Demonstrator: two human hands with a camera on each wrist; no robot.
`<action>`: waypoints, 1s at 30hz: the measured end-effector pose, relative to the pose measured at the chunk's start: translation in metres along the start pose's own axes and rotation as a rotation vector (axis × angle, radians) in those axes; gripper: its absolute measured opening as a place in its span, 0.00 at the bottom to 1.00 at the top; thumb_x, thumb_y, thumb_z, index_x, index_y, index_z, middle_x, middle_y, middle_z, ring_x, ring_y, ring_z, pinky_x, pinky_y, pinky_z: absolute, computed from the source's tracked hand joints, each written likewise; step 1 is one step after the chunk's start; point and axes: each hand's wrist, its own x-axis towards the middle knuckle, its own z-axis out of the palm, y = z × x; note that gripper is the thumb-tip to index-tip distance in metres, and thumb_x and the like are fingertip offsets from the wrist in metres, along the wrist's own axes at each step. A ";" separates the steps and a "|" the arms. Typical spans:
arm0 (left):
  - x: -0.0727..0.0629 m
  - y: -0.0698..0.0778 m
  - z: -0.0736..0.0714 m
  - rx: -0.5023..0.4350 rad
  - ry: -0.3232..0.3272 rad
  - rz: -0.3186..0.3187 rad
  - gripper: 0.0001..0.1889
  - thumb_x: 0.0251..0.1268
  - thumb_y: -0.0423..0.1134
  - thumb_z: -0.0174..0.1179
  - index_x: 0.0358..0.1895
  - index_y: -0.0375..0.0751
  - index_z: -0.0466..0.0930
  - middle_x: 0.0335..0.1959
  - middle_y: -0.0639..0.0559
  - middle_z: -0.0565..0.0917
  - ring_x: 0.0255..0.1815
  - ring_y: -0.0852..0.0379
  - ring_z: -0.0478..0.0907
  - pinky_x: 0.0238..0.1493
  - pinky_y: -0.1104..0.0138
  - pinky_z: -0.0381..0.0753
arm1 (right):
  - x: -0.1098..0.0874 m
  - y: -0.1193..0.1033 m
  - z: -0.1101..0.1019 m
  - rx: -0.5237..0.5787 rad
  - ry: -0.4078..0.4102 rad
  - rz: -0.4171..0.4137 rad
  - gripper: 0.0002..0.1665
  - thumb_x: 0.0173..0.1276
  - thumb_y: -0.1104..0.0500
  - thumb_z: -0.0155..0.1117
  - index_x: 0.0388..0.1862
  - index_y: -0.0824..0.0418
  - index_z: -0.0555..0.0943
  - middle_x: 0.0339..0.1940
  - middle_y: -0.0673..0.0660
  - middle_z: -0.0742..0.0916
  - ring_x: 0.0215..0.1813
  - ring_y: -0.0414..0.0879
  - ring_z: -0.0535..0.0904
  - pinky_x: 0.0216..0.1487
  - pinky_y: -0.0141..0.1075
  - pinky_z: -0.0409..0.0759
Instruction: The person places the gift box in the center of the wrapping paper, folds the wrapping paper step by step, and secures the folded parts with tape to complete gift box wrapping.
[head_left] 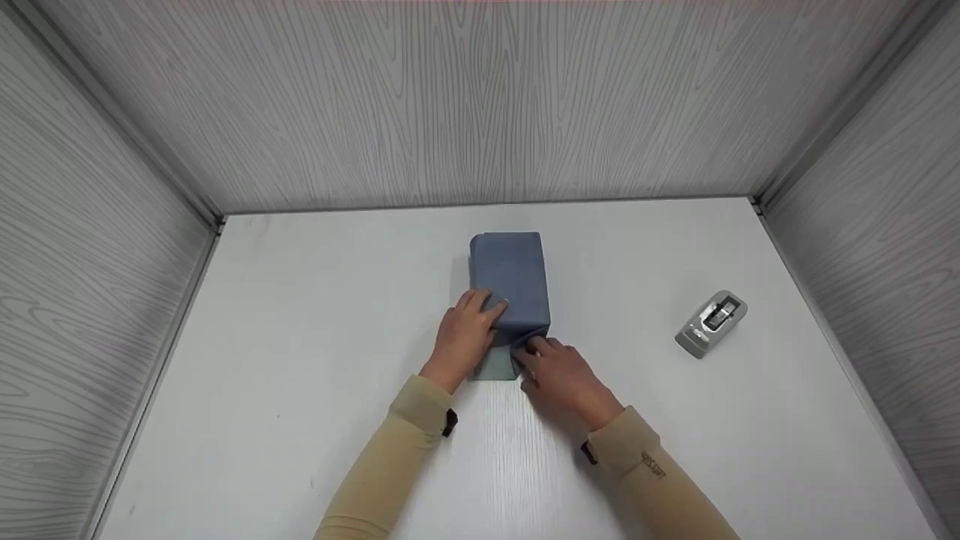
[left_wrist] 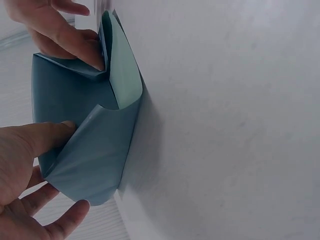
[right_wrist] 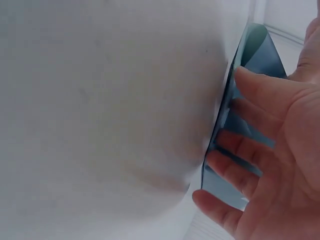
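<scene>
A box-shaped package in blue wrapping paper [head_left: 511, 274] lies on the white table, its near end partly folded. The paper's inner side shows pale green on a flap [left_wrist: 125, 75] that sticks out at that end. My left hand [head_left: 463, 334] holds the package at its near left corner; in the left wrist view the thumb presses inside the side fold and the fingers spread along the outside. My right hand [head_left: 564, 375] pinches the paper at the near right corner. Seen from the right wrist, its thumb and fingertips [right_wrist: 240, 75] are at the paper's edge.
A small grey device [head_left: 711, 324] with a dark window lies on the right of the white table [head_left: 300, 315]. Grey wood-grain panels [head_left: 480, 105] enclose the table at the back and both sides.
</scene>
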 end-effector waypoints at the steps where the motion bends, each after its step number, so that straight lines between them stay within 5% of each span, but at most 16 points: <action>1: 0.000 0.000 0.000 0.000 0.003 0.001 0.22 0.64 0.40 0.67 0.62 0.52 0.80 0.63 0.45 0.72 0.66 0.48 0.67 0.49 0.53 0.78 | 0.001 -0.001 0.000 -0.008 -0.014 0.015 0.28 0.67 0.51 0.68 0.63 0.59 0.78 0.56 0.61 0.78 0.58 0.59 0.75 0.50 0.55 0.76; 7: 0.001 -0.001 0.001 -0.003 0.019 0.008 0.22 0.64 0.39 0.67 0.62 0.51 0.80 0.62 0.45 0.73 0.65 0.47 0.68 0.48 0.53 0.78 | 0.004 -0.007 0.000 -0.016 -0.082 0.075 0.34 0.68 0.45 0.66 0.68 0.58 0.74 0.61 0.63 0.76 0.61 0.61 0.72 0.56 0.56 0.72; 22: 0.000 -0.001 -0.001 0.002 0.003 0.004 0.23 0.64 0.40 0.67 0.62 0.51 0.79 0.62 0.45 0.73 0.65 0.47 0.68 0.48 0.53 0.79 | 0.000 -0.007 -0.002 0.057 -0.070 0.002 0.31 0.68 0.50 0.66 0.65 0.63 0.75 0.61 0.60 0.77 0.62 0.57 0.74 0.56 0.55 0.74; 30: 0.001 -0.001 0.000 0.009 0.006 0.000 0.22 0.65 0.40 0.67 0.62 0.51 0.80 0.62 0.46 0.73 0.65 0.48 0.68 0.47 0.54 0.79 | 0.006 -0.007 -0.007 0.114 0.093 -0.067 0.20 0.67 0.61 0.66 0.58 0.64 0.80 0.57 0.59 0.79 0.48 0.53 0.81 0.44 0.48 0.80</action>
